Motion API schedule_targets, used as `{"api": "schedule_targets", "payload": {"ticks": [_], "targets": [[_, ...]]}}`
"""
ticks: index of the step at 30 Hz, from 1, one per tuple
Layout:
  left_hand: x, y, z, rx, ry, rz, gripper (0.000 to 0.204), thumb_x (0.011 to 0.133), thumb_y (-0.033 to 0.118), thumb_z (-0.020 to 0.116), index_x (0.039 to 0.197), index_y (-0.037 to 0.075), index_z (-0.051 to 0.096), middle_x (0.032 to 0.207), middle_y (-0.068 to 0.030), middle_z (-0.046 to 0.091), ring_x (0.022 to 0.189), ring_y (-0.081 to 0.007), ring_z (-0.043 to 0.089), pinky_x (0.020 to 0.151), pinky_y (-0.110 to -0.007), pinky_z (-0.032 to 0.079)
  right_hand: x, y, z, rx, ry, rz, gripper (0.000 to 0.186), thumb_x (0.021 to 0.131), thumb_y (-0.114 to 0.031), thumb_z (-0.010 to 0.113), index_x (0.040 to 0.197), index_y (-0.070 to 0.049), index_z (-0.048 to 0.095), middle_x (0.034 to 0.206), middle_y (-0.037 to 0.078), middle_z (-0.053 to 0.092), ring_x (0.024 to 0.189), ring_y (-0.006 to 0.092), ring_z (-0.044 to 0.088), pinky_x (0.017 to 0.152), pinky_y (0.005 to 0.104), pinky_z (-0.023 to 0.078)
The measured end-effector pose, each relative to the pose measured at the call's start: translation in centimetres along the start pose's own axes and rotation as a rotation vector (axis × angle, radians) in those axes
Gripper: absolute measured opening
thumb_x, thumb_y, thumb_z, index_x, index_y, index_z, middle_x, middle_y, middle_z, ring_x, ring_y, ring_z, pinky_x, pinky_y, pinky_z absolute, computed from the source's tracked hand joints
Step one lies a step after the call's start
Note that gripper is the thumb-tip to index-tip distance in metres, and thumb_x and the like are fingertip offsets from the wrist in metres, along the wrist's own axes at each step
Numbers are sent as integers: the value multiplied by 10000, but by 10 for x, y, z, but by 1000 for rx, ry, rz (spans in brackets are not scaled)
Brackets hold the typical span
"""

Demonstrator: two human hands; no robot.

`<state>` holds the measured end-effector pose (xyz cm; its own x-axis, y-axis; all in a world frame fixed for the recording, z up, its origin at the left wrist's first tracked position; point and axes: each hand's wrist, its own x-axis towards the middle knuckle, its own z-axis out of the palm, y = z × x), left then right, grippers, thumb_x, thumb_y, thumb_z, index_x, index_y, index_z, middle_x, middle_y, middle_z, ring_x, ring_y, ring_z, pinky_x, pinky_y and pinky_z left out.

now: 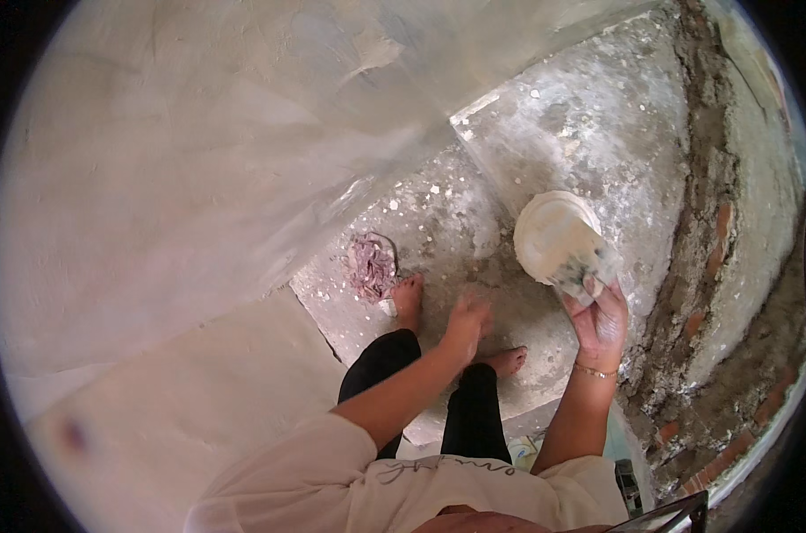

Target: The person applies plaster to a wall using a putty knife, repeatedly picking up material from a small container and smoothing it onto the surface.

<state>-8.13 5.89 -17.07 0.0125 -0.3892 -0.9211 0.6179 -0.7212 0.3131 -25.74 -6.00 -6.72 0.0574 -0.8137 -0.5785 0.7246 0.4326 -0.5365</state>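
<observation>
My right hand (595,322) grips a flat, putty-smeared scraper (580,262) at the right of centre. The scraper overlaps a round white bucket (545,233) with pale material in it, standing on the speckled concrete floor (492,142). My left hand (469,311) is lower and left of the bucket, above the floor between my bare feet (408,298); its fingers are smeared by motion, so what they hold, if anything, is unclear. A crumpled pinkish cloth (372,265) lies beside my left foot.
A smooth plastered wall (198,151) fills the left and upper left. The concrete landing has an edge at lower left. Along the right runs a rough, broken strip with exposed red brick (718,235). White flakes are scattered on the concrete.
</observation>
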Motion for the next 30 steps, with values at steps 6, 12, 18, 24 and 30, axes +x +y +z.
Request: {"api": "schedule_targets", "payload": {"ticks": [6, 12, 18, 24, 30], "targets": [[-83, -39, -29, -291, 104, -460, 390, 865, 214, 547, 1163, 8, 405, 1111, -181, 503, 1004, -339, 529, 871, -462, 460, 32, 29, 36, 91, -231, 117, 470, 770, -25, 607, 1213, -49, 452, 1095, 83, 582, 921, 223, 611, 739, 442, 512], [-35, -89, -49, -288, 28, -500, 285, 884, 244, 495, 1087, 73, 392, 1014, -126, 535, 859, -281, 570, 765, -430, 505, 52, 67, 61, 116, -263, 200, 478, 750, 22, 567, 1211, -38, 456, 1059, 100, 601, 949, 242, 605, 767, 456, 513], [-18, -88, -52, 1, 35, -457, 315, 911, 213, 456, 1154, 32, 371, 1077, -155, 517, 907, -272, 571, 805, -407, 501, 58, 79, 101, 0, -346, 151, 488, 753, 39, 554, 1223, -21, 440, 1049, 109, 598, 945, 239, 607, 764, 461, 527], [-13, -93, -41, 160, -50, -428, 272, 903, 176, 462, 1100, -6, 413, 954, -117, 567, 820, -226, 582, 746, -341, 504, 70, 89, 138, 38, -383, -28, 480, 781, 41, 545, 1242, -17, 425, 1054, 96, 601, 938, 209, 615, 786, 477, 522], [-27, -99, -38, 166, -94, -388, 472, 870, 171, 494, 1278, -24, 359, 944, -111, 537, 660, -156, 551, 622, -291, 498, 78, 93, 134, 133, -543, 106, 480, 791, 50, 514, 1252, -49, 426, 1059, 69, 599, 948, 225, 612, 793, 482, 505]]}}
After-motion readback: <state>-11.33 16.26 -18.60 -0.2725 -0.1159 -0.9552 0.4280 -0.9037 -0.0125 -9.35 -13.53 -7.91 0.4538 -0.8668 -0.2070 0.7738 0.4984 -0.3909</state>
